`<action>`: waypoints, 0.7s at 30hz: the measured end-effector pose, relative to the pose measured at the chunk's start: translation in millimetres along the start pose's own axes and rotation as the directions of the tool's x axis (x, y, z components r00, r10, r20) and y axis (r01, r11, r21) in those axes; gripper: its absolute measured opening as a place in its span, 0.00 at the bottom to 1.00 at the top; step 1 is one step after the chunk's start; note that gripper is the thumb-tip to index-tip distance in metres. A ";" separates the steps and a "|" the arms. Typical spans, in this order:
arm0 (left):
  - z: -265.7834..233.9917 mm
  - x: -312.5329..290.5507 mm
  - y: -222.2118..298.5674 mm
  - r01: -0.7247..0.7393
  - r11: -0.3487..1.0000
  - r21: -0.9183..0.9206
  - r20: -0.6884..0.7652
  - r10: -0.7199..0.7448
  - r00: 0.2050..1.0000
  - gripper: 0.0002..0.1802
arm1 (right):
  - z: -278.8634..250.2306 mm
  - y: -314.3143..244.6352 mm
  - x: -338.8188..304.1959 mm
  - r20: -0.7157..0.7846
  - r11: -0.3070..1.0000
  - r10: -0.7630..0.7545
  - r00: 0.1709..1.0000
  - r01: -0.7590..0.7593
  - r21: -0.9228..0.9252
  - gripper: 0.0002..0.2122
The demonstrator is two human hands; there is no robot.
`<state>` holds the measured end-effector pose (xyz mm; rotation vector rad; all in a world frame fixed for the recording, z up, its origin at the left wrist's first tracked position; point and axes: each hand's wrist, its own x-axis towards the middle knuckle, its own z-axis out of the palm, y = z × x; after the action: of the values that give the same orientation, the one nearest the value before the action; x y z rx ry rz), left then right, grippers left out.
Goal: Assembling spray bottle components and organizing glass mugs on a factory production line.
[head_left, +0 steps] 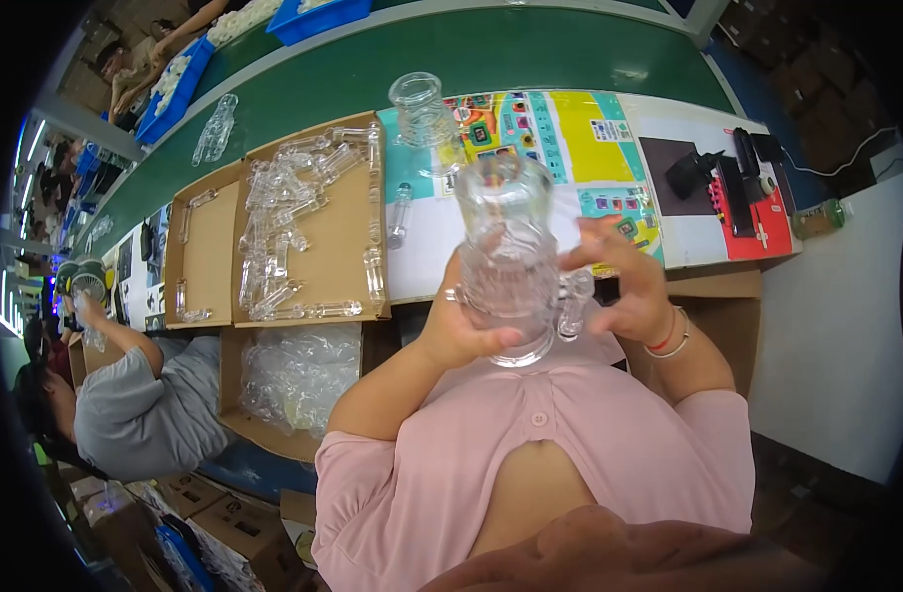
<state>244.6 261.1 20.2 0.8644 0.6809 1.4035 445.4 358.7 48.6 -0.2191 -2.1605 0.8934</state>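
A clear glass water pipe (511, 257) stands upright before my chest, with a ribbed body and a wide neck. My left hand (463, 321) is closed round its lower left side, thumb across the front near the base. From its right side sticks a small clear glass side piece (575, 304). My right hand (631, 286) is open beside that piece, fingers and thumb spread around it; whether the fingertips touch the glass I cannot tell. Beyond, a second clear glass vessel (418, 107) stands on the table. A small glass tube (400, 217) lies to the left.
A cardboard tray (328, 308) at the left holds several small glass pieces. Below it is a box of clear plastic bags (299, 370). Printed sheets (590, 133) cover the table. A black device (690, 176) lies at the right. A co-worker in grey (155, 414) sits at the left.
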 end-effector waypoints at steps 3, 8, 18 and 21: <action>-11.7 -13.8 -0.9 -0.043 0.953 0.299 0.139 0.001 0.990 0.52 | 10.0 -13.0 11.2 -0.159 0.863 0.276 0.948 -0.172 0.475 0.38; 3.1 -20.5 3.4 -0.622 0.641 0.449 0.483 0.411 0.773 0.44 | 36.6 -40.5 6.2 0.142 0.695 0.192 0.971 -0.237 0.678 0.34; -25.8 -38.3 12.0 -0.643 0.592 0.485 0.564 0.350 0.748 0.44 | 63.8 -19.5 29.5 0.342 0.773 -0.007 0.940 -0.212 0.598 0.21; -36.8 -38.0 14.6 -0.542 0.669 0.509 0.331 0.428 0.841 0.45 | 77.9 -9.4 66.9 0.484 0.281 0.410 0.773 -0.612 0.739 0.22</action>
<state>203.1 226.9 9.2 1.7650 0.7873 1.5730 344.8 338.5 59.3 -0.3187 -1.4548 2.4119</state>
